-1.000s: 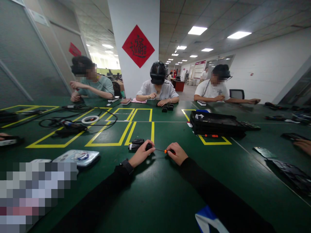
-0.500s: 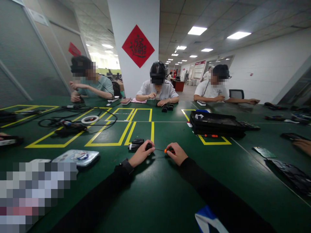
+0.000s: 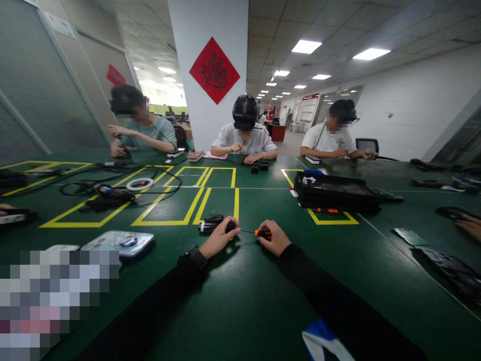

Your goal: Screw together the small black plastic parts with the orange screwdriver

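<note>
The right hand [image 3: 274, 236] pinched the orange-handled screwdriver [image 3: 259, 233], its shaft lying flat toward nine o'clock into the small black device [image 3: 214, 225] clamped on the surface [image 3: 240, 301] by the left hand [image 3: 220, 238].

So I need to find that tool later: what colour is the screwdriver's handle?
Orange and black, on the screwdriver held in the right hand; the head view shows it.

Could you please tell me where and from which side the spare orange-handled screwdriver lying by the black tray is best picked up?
Pinch the small orange-handled screwdriver across its handle, coming from above: it lies flat on the green table, close against the black tray, so its far side looks blocked.
</note>
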Tool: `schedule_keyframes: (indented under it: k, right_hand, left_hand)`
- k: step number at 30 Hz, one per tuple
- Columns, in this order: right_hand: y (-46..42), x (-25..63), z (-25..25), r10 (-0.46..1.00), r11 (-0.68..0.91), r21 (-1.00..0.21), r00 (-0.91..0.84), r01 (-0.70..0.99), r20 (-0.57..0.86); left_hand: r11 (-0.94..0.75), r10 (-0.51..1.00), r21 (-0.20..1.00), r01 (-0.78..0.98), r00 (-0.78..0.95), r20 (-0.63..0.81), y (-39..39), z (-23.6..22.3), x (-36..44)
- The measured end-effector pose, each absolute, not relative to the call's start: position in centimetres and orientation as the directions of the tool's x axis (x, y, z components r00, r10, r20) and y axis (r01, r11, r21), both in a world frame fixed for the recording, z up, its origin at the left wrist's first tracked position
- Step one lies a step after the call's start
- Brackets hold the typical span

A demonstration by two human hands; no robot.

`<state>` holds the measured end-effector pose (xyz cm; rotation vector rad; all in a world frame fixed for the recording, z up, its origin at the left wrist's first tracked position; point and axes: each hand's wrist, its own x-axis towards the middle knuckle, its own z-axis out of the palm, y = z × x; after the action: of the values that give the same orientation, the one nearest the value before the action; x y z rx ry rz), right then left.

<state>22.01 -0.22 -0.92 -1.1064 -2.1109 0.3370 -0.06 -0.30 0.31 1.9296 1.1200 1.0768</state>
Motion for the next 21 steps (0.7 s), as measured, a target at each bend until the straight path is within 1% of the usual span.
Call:
schedule_keyframes:
  k: [6, 9, 12, 17, 21]
  right_hand:
    - [0.63, 22.29, -1.26, 0.797, 0.599, -0.494, -0.408, 0.631, 0.446]
    - [0.79, 22.47, -1.34, 0.780, 0.622, -0.483, -0.434, 0.616, 0.451]
    - [0.52, 22.52, -1.28, 0.777, 0.627, -0.516, -0.422, 0.583, 0.467]
    - [0.07, 22.33, -1.20, 0.807, 0.591, -0.592, -0.420, 0.548, 0.416]
    - [0.22, 22.26, -0.98, 0.774, 0.634, -0.555, -0.445, 0.539, 0.451]
  left_hand:
    - [-0.415, 0.901, 0.833, 0.365, 0.289, 0.323, -0.38, 0.38, -0.03]
    - [-0.412, 0.902, 0.834, 0.368, 0.295, 0.316, -0.36, 0.33, -0.10]
    - [-0.413, 0.902, 0.829, 0.376, 0.293, 0.316, -0.36, 0.30, -0.15]
    - [-0.400, 0.904, 0.840, 0.366, 0.310, 0.295, -0.50, 0.51, -0.05]
    - [-0.397, 0.902, 0.854, 0.336, 0.317, 0.294, -0.69, 0.76, 0.11]
